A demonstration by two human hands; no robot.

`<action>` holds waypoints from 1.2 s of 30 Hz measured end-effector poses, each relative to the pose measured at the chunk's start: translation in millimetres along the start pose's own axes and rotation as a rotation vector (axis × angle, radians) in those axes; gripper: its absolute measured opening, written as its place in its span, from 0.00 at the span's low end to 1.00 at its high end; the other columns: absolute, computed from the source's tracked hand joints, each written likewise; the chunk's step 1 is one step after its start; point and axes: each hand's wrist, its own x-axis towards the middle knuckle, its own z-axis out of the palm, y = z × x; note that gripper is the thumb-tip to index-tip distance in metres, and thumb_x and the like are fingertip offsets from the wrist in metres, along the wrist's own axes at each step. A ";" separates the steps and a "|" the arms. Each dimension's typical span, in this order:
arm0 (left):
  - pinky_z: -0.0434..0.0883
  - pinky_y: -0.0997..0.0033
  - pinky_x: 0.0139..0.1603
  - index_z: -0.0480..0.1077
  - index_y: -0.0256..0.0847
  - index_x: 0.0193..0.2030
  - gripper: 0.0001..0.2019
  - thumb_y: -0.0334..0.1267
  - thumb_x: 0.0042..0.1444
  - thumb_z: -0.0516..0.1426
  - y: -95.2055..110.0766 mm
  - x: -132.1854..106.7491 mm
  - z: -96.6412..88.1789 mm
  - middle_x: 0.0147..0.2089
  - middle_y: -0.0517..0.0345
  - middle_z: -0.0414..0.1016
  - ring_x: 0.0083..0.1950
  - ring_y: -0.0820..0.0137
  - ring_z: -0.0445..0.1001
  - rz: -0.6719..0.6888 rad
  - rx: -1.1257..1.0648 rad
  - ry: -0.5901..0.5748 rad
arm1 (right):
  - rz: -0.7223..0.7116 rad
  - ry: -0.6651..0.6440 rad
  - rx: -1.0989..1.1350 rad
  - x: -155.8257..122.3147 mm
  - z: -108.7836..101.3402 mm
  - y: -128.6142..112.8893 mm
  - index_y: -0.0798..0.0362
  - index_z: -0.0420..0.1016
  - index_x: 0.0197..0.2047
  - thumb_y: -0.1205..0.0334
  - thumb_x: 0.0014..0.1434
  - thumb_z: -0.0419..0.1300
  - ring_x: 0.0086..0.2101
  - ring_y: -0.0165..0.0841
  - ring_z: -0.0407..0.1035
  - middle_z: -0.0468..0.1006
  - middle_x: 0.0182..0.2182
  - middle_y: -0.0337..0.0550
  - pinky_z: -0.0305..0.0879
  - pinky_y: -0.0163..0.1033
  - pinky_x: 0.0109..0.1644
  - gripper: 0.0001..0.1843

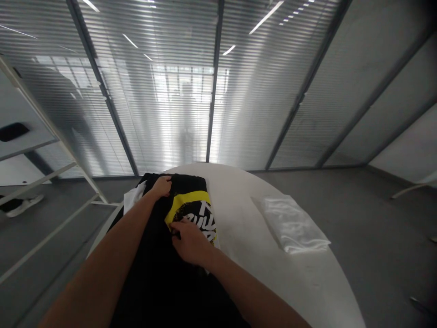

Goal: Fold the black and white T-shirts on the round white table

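A black T-shirt (160,273) with a yellow and white print (196,212) lies spread on the left part of a white round table (246,237). My left hand (162,186) is closed on the shirt's far edge near the top. My right hand (189,241) pinches the black cloth at the edge of the print, fingers pressed together. A bit of white cloth (134,197) shows under the black shirt at the far left.
A folded white garment (293,223) lies on the table to the right. A white metal frame (51,182) stands at the left. Glass walls with blinds (211,91) rise behind the table. Grey floor (368,218) surrounds it.
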 end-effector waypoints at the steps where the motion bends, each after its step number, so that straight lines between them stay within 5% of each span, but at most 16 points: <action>1: 0.74 0.66 0.31 0.65 0.34 0.59 0.20 0.34 0.61 0.47 -3.0 -0.1 0.0 0.29 0.53 0.73 0.27 0.67 0.74 0.003 0.043 0.017 | -0.014 -0.015 0.010 -3.2 0.3 0.5 0.54 0.73 0.54 0.67 0.59 0.51 0.44 0.34 0.69 0.74 0.43 0.48 0.62 0.37 0.50 0.20; 6: 0.68 0.56 0.54 0.62 0.34 0.63 0.24 0.34 0.59 0.49 -5.1 -13.8 8.8 0.51 0.37 0.72 0.53 0.53 0.73 0.063 0.238 0.150 | -0.097 -0.166 0.082 -28.9 -14.3 4.4 0.54 0.71 0.58 0.61 0.61 0.54 0.49 0.36 0.68 0.73 0.47 0.49 0.61 0.39 0.56 0.22; 9: 0.67 0.50 0.54 0.56 0.38 0.67 0.27 0.36 0.61 0.47 3.6 -32.8 18.0 0.59 0.34 0.65 0.55 0.49 0.72 0.097 0.369 0.248 | -0.184 -0.248 0.170 -52.2 -27.2 5.9 0.53 0.69 0.60 0.58 0.61 0.56 0.51 0.35 0.67 0.69 0.54 0.50 0.60 0.38 0.59 0.24; 13: 0.68 0.54 0.52 0.61 0.40 0.65 0.26 0.40 0.60 0.48 7.8 -63.9 24.2 0.56 0.39 0.66 0.54 0.52 0.72 0.225 0.555 0.311 | -0.125 -0.236 0.205 -85.7 -41.2 6.7 0.49 0.67 0.62 0.61 0.61 0.56 0.44 0.32 0.70 0.67 0.56 0.47 0.65 0.37 0.53 0.25; 16: 0.67 0.50 0.55 0.67 0.44 0.60 0.23 0.43 0.60 0.49 -5.1 -90.1 26.6 0.55 0.43 0.68 0.56 0.53 0.69 0.376 0.656 0.230 | -0.051 -0.177 0.180 -108.0 -48.6 10.8 0.48 0.68 0.60 0.64 0.60 0.55 0.37 0.29 0.70 0.70 0.51 0.45 0.67 0.36 0.48 0.24; 20: 0.48 0.28 0.61 0.66 0.51 0.62 0.23 0.47 0.62 0.48 -29.8 -120.7 32.5 0.63 0.48 0.66 0.65 0.45 0.59 0.458 0.752 0.188 | 0.019 -0.107 0.160 -133.8 -51.1 20.4 0.48 0.69 0.58 0.65 0.61 0.54 0.40 0.31 0.70 0.72 0.48 0.43 0.66 0.37 0.50 0.22; 22: 0.39 0.24 0.62 0.63 0.53 0.64 0.23 0.48 0.63 0.46 -35.7 -130.3 35.0 0.66 0.49 0.63 0.68 0.44 0.53 0.441 0.766 0.211 | 0.072 -0.060 0.174 -146.3 -48.6 23.0 0.49 0.70 0.58 0.65 0.62 0.53 0.42 0.32 0.70 0.71 0.48 0.44 0.65 0.38 0.52 0.21; 29: 0.47 0.33 0.64 0.67 0.45 0.61 0.21 0.42 0.63 0.47 -21.2 -161.4 36.9 0.62 0.44 0.67 0.64 0.50 0.59 0.389 0.763 0.288 | 0.261 0.061 0.104 -193.4 -31.1 14.2 0.49 0.69 0.59 0.63 0.62 0.53 0.50 0.35 0.68 0.69 0.52 0.47 0.60 0.39 0.59 0.22; 33: 0.56 0.45 0.61 0.69 0.43 0.58 0.21 0.40 0.60 0.50 -17.9 -203.3 38.3 0.57 0.44 0.67 0.60 0.54 0.62 0.489 0.721 0.299 | 0.338 0.011 0.029 -216.2 -25.9 12.3 0.48 0.62 0.64 0.61 0.60 0.55 0.49 0.37 0.69 0.69 0.52 0.48 0.63 0.41 0.55 0.28; 36: 0.60 0.53 0.57 0.70 0.47 0.57 0.20 0.37 0.57 0.52 -19.0 -243.9 39.0 0.53 0.48 0.68 0.56 0.57 0.63 0.607 0.670 0.192 | 0.348 0.000 0.010 -227.2 -26.2 11.7 0.48 0.58 0.66 0.62 0.59 0.55 0.49 0.38 0.68 0.70 0.51 0.48 0.63 0.43 0.55 0.31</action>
